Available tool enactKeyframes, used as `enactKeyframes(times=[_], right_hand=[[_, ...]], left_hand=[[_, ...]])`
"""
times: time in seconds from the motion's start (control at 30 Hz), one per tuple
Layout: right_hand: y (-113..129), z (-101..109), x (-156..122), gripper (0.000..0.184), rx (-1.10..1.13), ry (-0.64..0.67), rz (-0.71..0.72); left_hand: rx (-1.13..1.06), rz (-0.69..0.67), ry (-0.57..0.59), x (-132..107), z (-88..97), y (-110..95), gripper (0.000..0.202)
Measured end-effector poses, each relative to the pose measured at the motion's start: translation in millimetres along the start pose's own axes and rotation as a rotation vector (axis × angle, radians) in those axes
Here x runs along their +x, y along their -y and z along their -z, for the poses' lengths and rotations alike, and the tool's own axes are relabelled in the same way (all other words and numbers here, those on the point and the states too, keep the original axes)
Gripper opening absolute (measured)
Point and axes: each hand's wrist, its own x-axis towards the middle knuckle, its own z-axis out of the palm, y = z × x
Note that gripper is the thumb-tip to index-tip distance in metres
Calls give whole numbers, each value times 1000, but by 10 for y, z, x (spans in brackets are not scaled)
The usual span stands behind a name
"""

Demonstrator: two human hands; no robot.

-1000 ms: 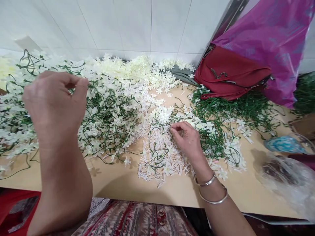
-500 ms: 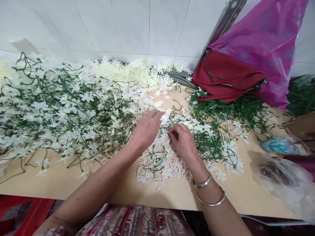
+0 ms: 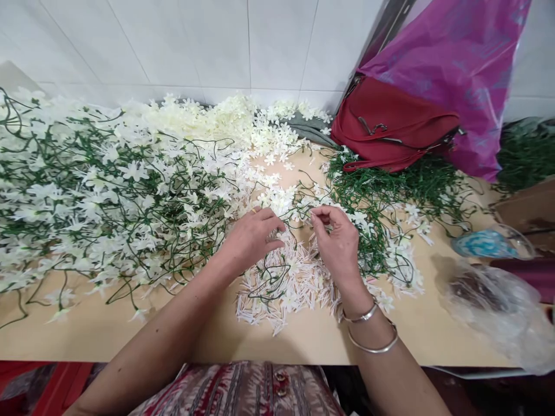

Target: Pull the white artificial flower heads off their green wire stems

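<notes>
The right hand [image 3: 339,245] is pinching a thin green stem [image 3: 298,205] between thumb and forefinger, holding it just above the loose white pieces [image 3: 286,283] at the table's [image 3: 130,335] centre so it is hanging free of the tangle. At its 9 o'clock the left hand [image 3: 251,236] is curling over the same pile, steadying it, though I cannot tell whether it is gripping anything. The flowered sprigs [image 3: 108,190] are lying heaped farther toward 9 o'clock, out of the hands' way.
</notes>
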Motion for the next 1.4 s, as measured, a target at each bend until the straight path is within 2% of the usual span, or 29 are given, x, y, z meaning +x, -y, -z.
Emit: enactKeyframes(times=[0.1,0.27,0.4,0.5,0.6,0.73,0.83,0.93,1.0,1.07,1.2,1.3,1.4], right_hand=[[5,4,-7,6,47,11,-11],[0,-30,-15,4,217,59,-106],[13,-60,-4,9,339,62,-179],[37,-60,7,12,401,62,-218],[49,-49,15,14,503,70,-252],[46,-47,19,14,610,88,-251],[48,-55,23,14,626,101,-230],[45,-61,21,15,623,109,-229],[28,-64,11,15,551,106,-227],[1,-68,-6,13,376,115,-187],[-52,-97,-42,13,-85,264,23],[-68,-124,-45,12,-306,353,148],[-65,-121,-33,12,-352,316,159]], left_hand=[[-50,4,17,10,13,18,2],[-165,56,-72,17,18,32,5],[-111,-11,-22,-2,-18,58,15],[-104,-15,5,-2,-22,61,3],[-287,44,-101,13,6,45,5],[-786,230,-260,41,3,38,10],[-1109,301,-280,63,-30,51,13],[-1168,311,-250,79,-53,52,15],[-1104,322,-256,81,-60,35,17],[-983,338,-287,74,-63,11,22],[-783,320,-320,43,-47,-1,37],[-745,274,-189,17,-7,40,40],[-618,163,-65,1,33,75,48]])
